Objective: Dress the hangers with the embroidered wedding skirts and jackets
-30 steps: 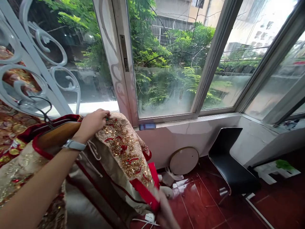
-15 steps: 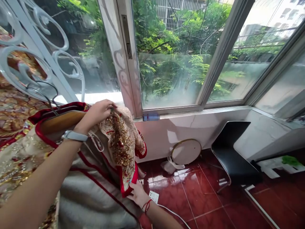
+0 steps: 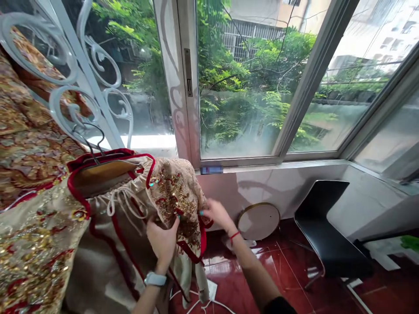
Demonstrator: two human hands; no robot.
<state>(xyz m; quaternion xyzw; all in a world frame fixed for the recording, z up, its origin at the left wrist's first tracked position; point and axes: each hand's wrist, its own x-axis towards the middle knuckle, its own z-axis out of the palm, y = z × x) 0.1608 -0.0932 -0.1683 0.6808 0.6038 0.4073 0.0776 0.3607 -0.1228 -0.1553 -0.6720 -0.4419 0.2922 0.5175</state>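
A cream garment (image 3: 42, 244) with red trim and gold sequin embroidery hangs on a wooden hanger (image 3: 101, 172) at the left. My left hand (image 3: 163, 239), with a watch on its wrist, grips the embroidered sleeve (image 3: 176, 196) from below. My right hand (image 3: 216, 213), a red string round its wrist, pinches the same sleeve at its right edge. Both hands are closed on the fabric just below the window sill.
A white scrolled metal grille (image 3: 72, 83) stands behind the hanger. Another gold and red brocade garment (image 3: 29, 139) hangs at far left. A black chair (image 3: 327, 235), a round white disc (image 3: 258, 220) against the wall and a white cable (image 3: 209, 301) are on the red tile floor.
My left hand dropped from the garment's shoulder to the sleeve's lower part. My right hand rose from the hem to the sleeve's right edge. The view shifted right.
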